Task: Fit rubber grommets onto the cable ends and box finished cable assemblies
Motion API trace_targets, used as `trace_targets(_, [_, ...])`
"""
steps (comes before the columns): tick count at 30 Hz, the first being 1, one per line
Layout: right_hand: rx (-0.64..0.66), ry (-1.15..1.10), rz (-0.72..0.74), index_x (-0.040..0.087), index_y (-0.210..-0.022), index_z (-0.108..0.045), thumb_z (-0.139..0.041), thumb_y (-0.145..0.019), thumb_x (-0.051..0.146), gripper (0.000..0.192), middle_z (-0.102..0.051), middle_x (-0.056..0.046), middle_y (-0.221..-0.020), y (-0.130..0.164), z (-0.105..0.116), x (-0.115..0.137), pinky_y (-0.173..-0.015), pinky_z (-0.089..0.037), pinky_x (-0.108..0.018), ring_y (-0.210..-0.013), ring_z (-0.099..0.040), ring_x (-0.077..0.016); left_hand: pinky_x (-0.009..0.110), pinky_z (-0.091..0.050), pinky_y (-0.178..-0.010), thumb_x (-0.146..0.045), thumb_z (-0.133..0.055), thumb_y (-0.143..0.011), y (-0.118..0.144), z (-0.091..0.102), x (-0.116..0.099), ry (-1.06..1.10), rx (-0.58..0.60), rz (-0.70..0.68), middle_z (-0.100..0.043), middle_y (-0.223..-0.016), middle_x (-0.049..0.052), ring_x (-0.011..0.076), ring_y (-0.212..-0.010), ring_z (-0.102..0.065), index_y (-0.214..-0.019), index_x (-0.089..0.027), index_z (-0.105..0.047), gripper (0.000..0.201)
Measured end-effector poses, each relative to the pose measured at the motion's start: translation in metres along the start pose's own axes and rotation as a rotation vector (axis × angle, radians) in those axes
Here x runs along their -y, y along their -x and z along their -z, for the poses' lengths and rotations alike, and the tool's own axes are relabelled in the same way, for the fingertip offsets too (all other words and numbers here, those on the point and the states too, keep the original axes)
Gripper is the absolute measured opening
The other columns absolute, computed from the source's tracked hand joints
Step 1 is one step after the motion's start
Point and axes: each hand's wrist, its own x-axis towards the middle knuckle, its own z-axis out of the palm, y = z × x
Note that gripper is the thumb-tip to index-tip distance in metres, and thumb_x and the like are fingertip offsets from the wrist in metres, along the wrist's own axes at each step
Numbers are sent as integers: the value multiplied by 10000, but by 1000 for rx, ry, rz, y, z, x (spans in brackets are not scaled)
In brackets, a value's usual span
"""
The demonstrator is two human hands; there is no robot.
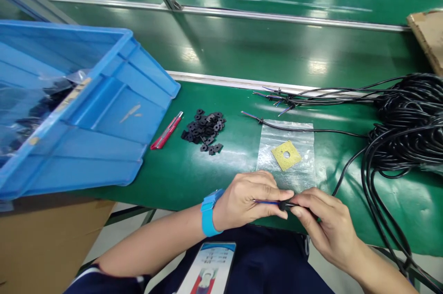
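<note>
A blue bin is sitting at nine o'clock, a red knife beside black pieces, on green table.

On the green counter we see a blue bin at nine o'clock, a red utility knife beside black washers, and toward one o'clock a clear bag holding a yellow square pad.
</note>
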Motion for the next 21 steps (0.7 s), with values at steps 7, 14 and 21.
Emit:
trace_targets(7, [56, -118, -86, 176, -901, -667, -564, -996, 162, 141, -589, 20, -715, -4, -6, -7, -585, -473, -170, -622, -571, -69, 331, -594, -762, -250, -760, -880, -2, 1, 8, -40, 49, -14, -774, -830, 86, 184, -774, -694, -1226, -176, -744, 354])
trace_targets(14, [-112, 50, 15, 150, -1053, -662, -611, -969, 140, 98, -697, -32, -866, -6, -10, -12, -720, -549, -193, -782, -669, -104, 244, -626, -747, -316, -889, -745, 2, -1, 5, 149, -169, 366, -803, -913, 70, 168, -795, -761, -1083, -204, -795, 369])
trace_targets(21, [-128, 148, 91, 136, -1026, -665, -580, -983, 127, 96, -703, -41, -828, -6, -10, -7, -698, -555, -204, -740, -679, -112, 223, -614, -698, -264, -890, -745, 0, -8, 6, 253, -220, 280, -795, -864, 65, 147, -749, -747, -921, -215, -825, 193])
